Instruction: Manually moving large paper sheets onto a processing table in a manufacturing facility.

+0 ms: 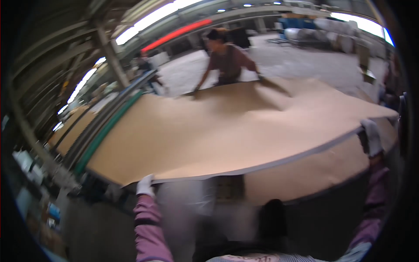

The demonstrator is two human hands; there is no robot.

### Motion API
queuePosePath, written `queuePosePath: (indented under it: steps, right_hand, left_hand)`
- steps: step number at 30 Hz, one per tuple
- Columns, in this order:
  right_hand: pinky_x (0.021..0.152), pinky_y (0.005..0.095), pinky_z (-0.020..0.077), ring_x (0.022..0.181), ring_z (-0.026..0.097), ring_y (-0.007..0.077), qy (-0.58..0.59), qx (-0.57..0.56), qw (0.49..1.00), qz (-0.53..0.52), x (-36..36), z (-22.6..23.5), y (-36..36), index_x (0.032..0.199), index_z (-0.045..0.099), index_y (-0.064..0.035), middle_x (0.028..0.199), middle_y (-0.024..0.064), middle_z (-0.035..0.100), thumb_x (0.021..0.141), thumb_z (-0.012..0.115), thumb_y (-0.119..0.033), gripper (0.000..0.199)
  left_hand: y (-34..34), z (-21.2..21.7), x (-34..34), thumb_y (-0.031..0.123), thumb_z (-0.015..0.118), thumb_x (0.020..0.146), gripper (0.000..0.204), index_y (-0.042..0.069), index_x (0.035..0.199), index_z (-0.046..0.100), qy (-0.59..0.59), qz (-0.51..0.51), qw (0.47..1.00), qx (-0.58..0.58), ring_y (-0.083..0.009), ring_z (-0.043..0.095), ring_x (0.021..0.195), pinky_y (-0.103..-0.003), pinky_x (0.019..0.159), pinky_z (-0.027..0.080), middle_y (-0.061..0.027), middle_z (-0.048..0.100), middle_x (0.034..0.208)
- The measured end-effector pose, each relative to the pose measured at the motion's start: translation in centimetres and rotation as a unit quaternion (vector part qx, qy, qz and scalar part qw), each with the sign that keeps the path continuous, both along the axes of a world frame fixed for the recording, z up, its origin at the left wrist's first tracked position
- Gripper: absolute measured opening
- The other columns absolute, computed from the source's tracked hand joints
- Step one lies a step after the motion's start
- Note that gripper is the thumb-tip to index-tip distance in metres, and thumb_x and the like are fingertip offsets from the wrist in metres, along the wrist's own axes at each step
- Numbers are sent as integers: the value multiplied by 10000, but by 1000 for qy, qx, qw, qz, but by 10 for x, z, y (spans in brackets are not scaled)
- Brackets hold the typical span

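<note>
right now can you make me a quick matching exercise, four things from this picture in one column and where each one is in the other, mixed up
Things:
1. left hand
2. right hand
3. co-worker
4. green rail

Places:
A. at the far edge of the sheet, leaning over it
B. on the near edge of the brown sheet, at its left corner
C. along the sheet's left side
D. on the near edge, at its right corner

Pairs: 1-B, 2-D, 3-A, 4-C
</note>
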State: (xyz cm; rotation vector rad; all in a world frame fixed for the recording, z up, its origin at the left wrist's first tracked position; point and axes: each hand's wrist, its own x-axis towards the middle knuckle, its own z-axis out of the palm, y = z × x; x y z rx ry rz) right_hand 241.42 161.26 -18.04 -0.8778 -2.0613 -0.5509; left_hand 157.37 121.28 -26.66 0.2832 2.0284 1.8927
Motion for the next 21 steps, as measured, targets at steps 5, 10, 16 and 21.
queuePosePath:
  steps: [5, 10, 16, 21]
  right_hand:
    - [729, 400, 475, 810, 603, 344, 236, -427, 867, -104, -35, 48, 4, 882, 626, -9, 832, 202, 620, 848, 492, -216, 250]
    - [701, 386, 481, 810, 620, 329, 128, -393, 895, -169, 12, 44, 7, 902, 625, 10, 838, 203, 640, 865, 486, -246, 294]
    - [606, 350, 491, 659, 627, 275, 364, -497, 784, -77, 2, 29, 13, 825, 621, 29, 727, 176, 632, 868, 493, -234, 295]
    - [369, 321, 412, 397, 525, 197, 334, -460, 816, -101, 33, 19, 35, 730, 619, -16, 596, 101, 574, 867, 526, -256, 292]
  left_hand:
    - [-51, -42, -26, 267, 603, 805, 230, 97, 959, 601, -53, 84, 995, -19, -206, 541, 859, -366, 860, 379, -59, 599, 900]
    - [-41, -56, -1, 293, 611, 801, 200, 128, 913, 590, -21, 23, 999, -43, -134, 470, 798, -311, 735, 345, -7, 551, 883]
    - [-55, -37, 22, 323, 615, 817, 299, 95, 1009, 589, -67, 58, 995, -39, -115, 487, 673, -291, 546, 354, 3, 563, 906]
    - [-35, -32, 61, 291, 636, 816, 315, 55, 1019, 590, -72, 54, 995, -36, -115, 465, 535, -250, 432, 329, -18, 580, 874]
